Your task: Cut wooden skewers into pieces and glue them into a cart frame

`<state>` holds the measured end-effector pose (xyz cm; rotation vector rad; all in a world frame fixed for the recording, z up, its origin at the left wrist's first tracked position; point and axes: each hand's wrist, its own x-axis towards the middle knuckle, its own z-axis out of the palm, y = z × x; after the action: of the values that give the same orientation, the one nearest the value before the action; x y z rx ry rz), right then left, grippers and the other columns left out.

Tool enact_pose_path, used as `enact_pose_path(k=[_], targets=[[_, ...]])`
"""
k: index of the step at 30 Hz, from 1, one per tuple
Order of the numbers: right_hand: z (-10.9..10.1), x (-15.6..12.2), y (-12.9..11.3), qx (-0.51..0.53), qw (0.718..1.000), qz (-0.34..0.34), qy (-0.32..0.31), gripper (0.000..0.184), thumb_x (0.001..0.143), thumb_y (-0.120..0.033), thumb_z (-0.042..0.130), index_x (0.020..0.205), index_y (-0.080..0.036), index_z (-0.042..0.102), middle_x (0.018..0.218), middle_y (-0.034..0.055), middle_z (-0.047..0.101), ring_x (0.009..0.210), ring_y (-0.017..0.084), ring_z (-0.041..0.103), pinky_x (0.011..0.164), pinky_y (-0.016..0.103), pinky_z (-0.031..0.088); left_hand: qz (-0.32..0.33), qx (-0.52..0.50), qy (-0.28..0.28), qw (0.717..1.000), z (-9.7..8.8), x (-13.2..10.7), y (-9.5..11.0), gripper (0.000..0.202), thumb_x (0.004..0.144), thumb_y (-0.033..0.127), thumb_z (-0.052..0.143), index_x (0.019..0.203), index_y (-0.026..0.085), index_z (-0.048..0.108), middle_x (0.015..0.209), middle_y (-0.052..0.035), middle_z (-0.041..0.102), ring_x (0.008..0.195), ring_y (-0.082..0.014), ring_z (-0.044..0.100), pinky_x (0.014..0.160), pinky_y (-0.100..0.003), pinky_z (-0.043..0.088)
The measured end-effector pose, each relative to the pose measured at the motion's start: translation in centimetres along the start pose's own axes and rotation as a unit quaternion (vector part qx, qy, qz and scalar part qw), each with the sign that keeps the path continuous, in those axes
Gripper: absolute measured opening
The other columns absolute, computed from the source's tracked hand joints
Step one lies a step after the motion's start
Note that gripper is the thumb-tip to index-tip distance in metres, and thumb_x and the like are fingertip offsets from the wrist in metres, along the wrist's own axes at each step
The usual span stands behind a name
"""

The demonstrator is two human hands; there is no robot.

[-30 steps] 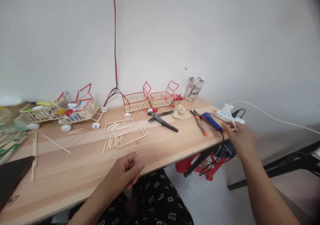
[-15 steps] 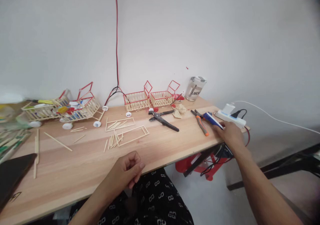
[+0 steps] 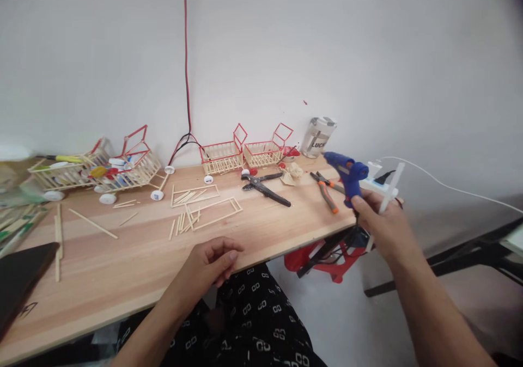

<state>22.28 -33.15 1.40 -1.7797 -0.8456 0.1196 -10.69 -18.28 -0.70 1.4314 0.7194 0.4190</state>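
Note:
My right hand [image 3: 382,225] grips a blue glue gun [image 3: 346,175] by its handle, lifted above the table's right end, nozzle pointing left; a white glue stick pokes out of its back. My left hand [image 3: 212,259] rests at the wooden table's [image 3: 122,263] near edge, fingers loosely curled, nothing visible in it. Flat stick frames [image 3: 212,212] and loose sticks lie in front of it.
Two red-and-wood stick baskets [image 3: 241,157] stand by the wall, with black cutters [image 3: 265,190] and orange-handled pliers [image 3: 327,193] nearby. A bigger stick cart [image 3: 122,171] sits at the left. A white power strip [image 3: 378,184], a jar [image 3: 318,137] and a dark tablet [image 3: 20,274] are also here.
My right hand closed on the glue gun lying on the table and raised it upright. My left hand slid slightly forward at the table edge.

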Motion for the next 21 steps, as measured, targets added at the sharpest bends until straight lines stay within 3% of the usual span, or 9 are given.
enact_pose_path(k=[2,5,7,10,15,21], targets=[[2.5,-2.0,-2.1,0.094,0.992,0.038,-0.070,0.040,0.077,-0.051,0.064,0.103,-0.020,0.065,0.079,0.0024,0.066,0.053,0.010,0.051,0.046,0.022,0.037,0.017,-0.028,0.017,0.999,0.7,0.2,0.2,0.032,0.078,0.040,0.068,0.100,0.017,0.070,0.075,-0.0011,0.064,0.056,-0.0073,0.051,0.054,-0.019,0.041],[7.0,-5.1,-4.7,0.181,0.963,0.088,-0.179,0.042,0.075,-0.049,0.069,0.103,-0.018,0.064,0.077,0.0024,0.066,0.055,0.011,0.052,0.048,0.021,0.040,0.050,-0.076,0.029,0.995,1.9,0.4,0.4,0.034,0.078,0.038,0.070,0.107,0.021,0.071,0.104,-0.0079,0.069,0.088,-0.0167,0.061,0.074,-0.026,0.049],[9.9,-6.9,-6.0,0.241,0.932,0.106,-0.248,0.041,0.076,-0.048,0.069,0.103,-0.017,0.064,0.074,0.0019,0.065,0.059,0.012,0.055,0.054,0.022,0.044,0.080,-0.125,0.022,0.989,2.5,0.5,0.5,0.038,0.078,0.038,0.070,0.112,0.022,0.070,0.117,-0.0100,0.066,0.105,-0.0224,0.058,0.084,-0.031,0.049],[13.4,-8.7,-7.1,0.295,0.889,0.094,-0.336,0.036,0.080,-0.046,0.067,0.103,-0.019,0.064,0.072,-0.0005,0.063,0.066,0.013,0.057,0.065,0.024,0.047,0.133,-0.208,-0.005,0.969,2.7,0.7,0.4,0.040,0.080,0.035,0.069,0.118,0.021,0.067,0.124,-0.0107,0.064,0.113,-0.0248,0.057,0.099,-0.038,0.042],[16.2,-9.4,-8.0,0.268,0.897,0.052,-0.347,0.034,0.081,-0.046,0.065,0.099,-0.018,0.066,0.070,-0.0012,0.060,0.066,0.013,0.054,0.065,0.024,0.044,0.161,-0.293,-0.001,0.942,1.7,0.9,-0.4,0.037,0.083,0.029,0.068,0.118,0.020,0.067,0.127,-0.0103,0.062,0.121,-0.0250,0.053,0.109,-0.040,0.031],[16.9,-9.1,-8.8,0.219,0.912,0.021,-0.346,0.040,0.081,-0.046,0.062,0.107,-0.016,0.063,0.074,0.0000,0.060,0.061,0.012,0.049,0.057,0.024,0.040,0.172,-0.327,-0.027,0.929,0.8,1.5,-0.9,0.032,0.082,0.030,0.069,0.111,0.017,0.069,0.127,-0.0123,0.061,0.120,-0.0267,0.054,0.109,-0.040,0.032]])
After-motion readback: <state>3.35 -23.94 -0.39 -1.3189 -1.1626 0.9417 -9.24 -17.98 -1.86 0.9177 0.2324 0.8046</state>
